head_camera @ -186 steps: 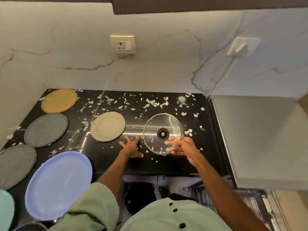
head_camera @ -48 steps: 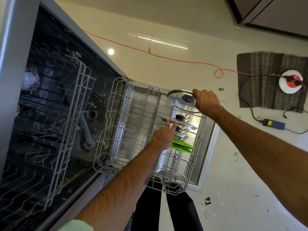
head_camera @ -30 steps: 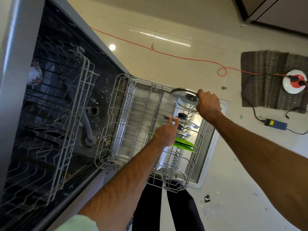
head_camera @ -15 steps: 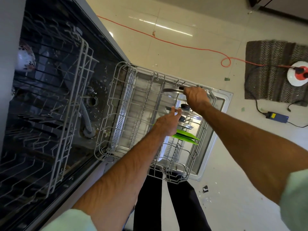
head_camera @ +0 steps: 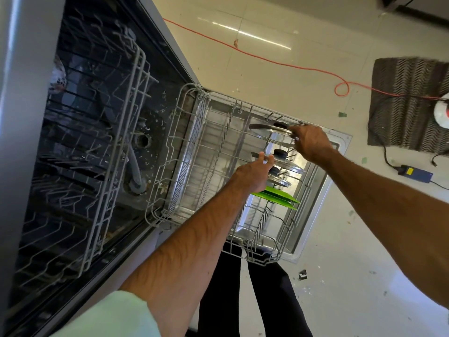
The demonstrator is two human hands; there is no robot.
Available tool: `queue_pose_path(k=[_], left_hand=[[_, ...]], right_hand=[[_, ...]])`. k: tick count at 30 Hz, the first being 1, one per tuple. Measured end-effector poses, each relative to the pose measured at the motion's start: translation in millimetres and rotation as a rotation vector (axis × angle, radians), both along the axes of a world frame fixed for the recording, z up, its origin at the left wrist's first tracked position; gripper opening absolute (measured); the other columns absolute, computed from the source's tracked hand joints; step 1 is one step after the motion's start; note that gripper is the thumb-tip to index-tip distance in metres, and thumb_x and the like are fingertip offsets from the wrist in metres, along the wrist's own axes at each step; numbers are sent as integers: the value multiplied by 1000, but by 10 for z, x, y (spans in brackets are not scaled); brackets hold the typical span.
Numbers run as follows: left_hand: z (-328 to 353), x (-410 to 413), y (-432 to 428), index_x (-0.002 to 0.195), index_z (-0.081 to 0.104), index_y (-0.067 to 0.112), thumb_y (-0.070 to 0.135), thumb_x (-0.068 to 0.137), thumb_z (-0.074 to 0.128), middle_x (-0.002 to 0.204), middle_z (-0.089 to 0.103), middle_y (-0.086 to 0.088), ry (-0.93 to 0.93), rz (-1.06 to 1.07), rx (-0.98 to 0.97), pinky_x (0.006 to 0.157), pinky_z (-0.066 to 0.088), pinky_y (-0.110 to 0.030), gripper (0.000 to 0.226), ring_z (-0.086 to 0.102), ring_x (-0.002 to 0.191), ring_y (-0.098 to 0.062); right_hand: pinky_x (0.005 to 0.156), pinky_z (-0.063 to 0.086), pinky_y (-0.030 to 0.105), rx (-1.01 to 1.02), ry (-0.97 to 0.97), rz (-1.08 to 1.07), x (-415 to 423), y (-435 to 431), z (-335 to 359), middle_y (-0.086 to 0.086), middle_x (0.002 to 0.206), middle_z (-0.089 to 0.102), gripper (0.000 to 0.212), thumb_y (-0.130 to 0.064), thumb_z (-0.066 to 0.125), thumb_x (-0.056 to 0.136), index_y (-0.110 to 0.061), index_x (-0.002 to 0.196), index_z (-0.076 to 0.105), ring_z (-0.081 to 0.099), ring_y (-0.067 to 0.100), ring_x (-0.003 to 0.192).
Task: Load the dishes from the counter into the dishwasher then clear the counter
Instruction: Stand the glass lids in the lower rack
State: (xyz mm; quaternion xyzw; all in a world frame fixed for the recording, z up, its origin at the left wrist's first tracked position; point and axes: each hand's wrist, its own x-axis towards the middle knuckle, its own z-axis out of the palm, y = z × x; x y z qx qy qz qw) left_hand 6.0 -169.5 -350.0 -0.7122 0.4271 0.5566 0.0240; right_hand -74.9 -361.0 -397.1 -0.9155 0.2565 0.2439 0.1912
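Lids (head_camera: 280,154), three, in rack (head_camera: 148,212); right hand (head_camera: 309,142) grips farthest lid (head_camera: 269,129); two green plates (head_camera: 277,196).

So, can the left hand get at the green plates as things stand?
Probably yes: the left hand is open right beside the green plates in the lower rack, with nothing visible between them.

The pulled-out lower rack (head_camera: 170,152) gives open room from above across its left and middle lanes, where just wire tines stand. Its right lane is crowded: a glass lid (head_camera: 267,129) gripped by the right hand (head_camera: 312,143) at the far end, then two more lids (head_camera: 289,166) and green plates (head_camera: 279,198) set close together nearer the person, with the left hand (head_camera: 252,175) beside them. The upper rack (head_camera: 131,122) juts out on the left, closing that side
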Motion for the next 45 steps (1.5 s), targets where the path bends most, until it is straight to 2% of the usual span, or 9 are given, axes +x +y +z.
queue_pose_path(k=[11, 13, 16, 19, 23, 30, 36, 41, 45], left_hand=[[19, 27, 28, 161, 2, 13, -6, 93, 55, 168, -5, -16, 16, 6, 9, 103, 49, -55, 89, 38, 143, -42], [17, 24, 36, 161, 2, 12, -6, 93, 56, 168, -5, -17, 19, 7, 8, 100, 51, -53, 89, 42, 140, -42], [-10, 12, 64, 161, 3, 11, -6, 92, 58, 168, -3, -17, 9, 2, 0, 94, 54, -51, 90, 50, 133, -40], [-25, -6, 94, 161, 4, 11, -8, 90, 56, 168, 0, -17, 5, 1, -7, 91, 56, -51, 90, 51, 132, -40], [-55, -3, 93, 161, 2, 10, -9, 88, 57, 168, -5, -17, 6, -1, -21, 84, 58, -48, 93, 57, 123, -39], [-53, -21, 34, 160, -8, 14, -12, 88, 59, 167, -15, -13, 34, 73, -24, 81, 60, -45, 102, 58, 124, -36], [-90, -23, 73, 159, -13, 13, -10, 88, 63, 167, -17, -14, 43, 53, -37, 66, 57, -37, 107, 64, 92, -23], [-104, -55, 116, 159, -13, 15, -12, 86, 62, 167, -18, -13, 37, 69, -48, 70, 60, -47, 109, 62, 116, -39], [-87, -65, 120, 160, -12, 15, -12, 86, 63, 167, -17, -12, 39, 84, -44, 74, 60, -49, 109, 58, 122, -42]], right_hand=[[66, 47, 36, 37, 15, -77, -2, -37, 30, 19, 98, 70, 31, -3, 54, 97, -13, 125, 64, 60, 30, 73], [72, 54, 42, 70, 34, -107, -8, -144, 34, 19, 102, 70, 36, -4, 58, 96, -14, 130, 64, 64, 34, 80], [78, 55, 49, 83, 61, -111, -93, -283, 38, 22, 101, 70, 28, -2, 57, 93, -9, 119, 68, 65, 41, 85], [73, 49, 39, 73, 110, -147, -244, -276, 30, 23, 100, 69, 19, -1, 57, 92, -9, 106, 68, 65, 41, 87], [79, 57, 50, 73, 133, -218, -397, -219, -88, 21, 102, 67, 14, -13, 54, 99, -13, 108, 65, 65, 39, 88], [81, 52, 40, 27, 253, -105, -281, -270, 37, 19, 112, 67, 24, -26, 61, 101, -11, 119, 62, 66, 37, 100], [74, 45, 33, -160, 433, -93, -274, -85, 34, 8, 117, 68, 33, -32, 54, 105, -10, 129, 58, 67, 25, 104], [72, 44, 34, -212, 363, -147, -328, 54, 19, 13, 120, 63, 27, -24, 51, 106, -5, 126, 53, 66, 27, 105], [69, 47, 35, -210, 182, -188, -270, 133, 75, 14, 108, 65, 24, -17, 54, 104, -5, 124, 56, 67, 29, 95]])
